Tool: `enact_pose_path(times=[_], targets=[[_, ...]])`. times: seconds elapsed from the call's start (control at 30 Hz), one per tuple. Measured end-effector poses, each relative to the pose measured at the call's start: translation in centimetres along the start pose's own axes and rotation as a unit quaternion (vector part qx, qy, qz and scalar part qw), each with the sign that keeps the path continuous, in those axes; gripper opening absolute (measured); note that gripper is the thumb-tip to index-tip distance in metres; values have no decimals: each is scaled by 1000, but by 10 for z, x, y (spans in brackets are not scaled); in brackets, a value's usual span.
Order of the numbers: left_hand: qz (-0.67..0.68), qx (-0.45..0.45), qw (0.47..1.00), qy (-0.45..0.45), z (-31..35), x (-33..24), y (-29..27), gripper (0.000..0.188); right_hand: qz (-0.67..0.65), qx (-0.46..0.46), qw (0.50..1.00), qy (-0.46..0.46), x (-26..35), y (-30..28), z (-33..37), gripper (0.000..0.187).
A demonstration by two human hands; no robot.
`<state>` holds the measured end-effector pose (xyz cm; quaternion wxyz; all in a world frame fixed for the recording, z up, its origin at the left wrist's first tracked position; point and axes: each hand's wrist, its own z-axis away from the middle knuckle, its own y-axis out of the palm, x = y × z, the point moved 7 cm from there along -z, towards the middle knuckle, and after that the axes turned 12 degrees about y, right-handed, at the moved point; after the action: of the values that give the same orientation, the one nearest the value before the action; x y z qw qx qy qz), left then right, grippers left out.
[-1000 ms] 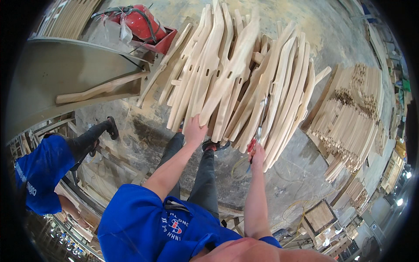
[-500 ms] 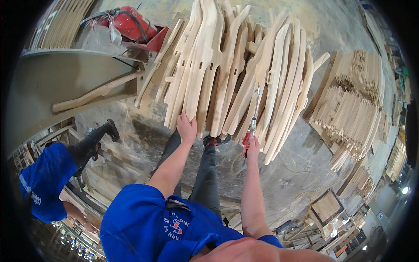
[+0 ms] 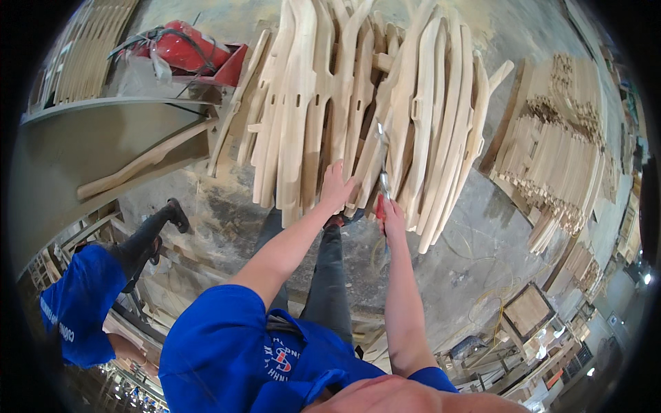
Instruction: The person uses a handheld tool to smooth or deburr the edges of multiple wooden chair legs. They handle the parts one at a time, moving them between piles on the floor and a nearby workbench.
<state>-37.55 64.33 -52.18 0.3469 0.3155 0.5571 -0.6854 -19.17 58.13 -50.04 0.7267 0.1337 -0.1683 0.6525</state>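
left hand point(image 3: 336, 187): fingers spread, pressing flat on curved wooden pieces point(image 3: 358, 103), steadying stack.
right hand point(image 3: 391, 215): fingers closed around red-handled pliers point(image 3: 383, 175), tip meeting wood.
tip: keeping grip firm, tool aligned.

Single head fisheye, looking steeply down, close over own forearms.
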Motion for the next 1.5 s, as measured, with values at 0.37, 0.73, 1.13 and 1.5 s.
enact_pose_path(times=[0.37,0.73,1.13,1.5], targets=[[-30,5,976,-215,38,29,61,57,-12,0,995,104,56,10,-64,30],[-68,-16,953,-295,11,50,28,74,-2,60,986,157,53,4,-71,33],[-18,47,954,-296,-5,72,22,71,-33,96,979,175,48,11,-67,37],[214,145,948,-185,-15,16,41,63,-29,68,983,166,48,-8,-49,31]])
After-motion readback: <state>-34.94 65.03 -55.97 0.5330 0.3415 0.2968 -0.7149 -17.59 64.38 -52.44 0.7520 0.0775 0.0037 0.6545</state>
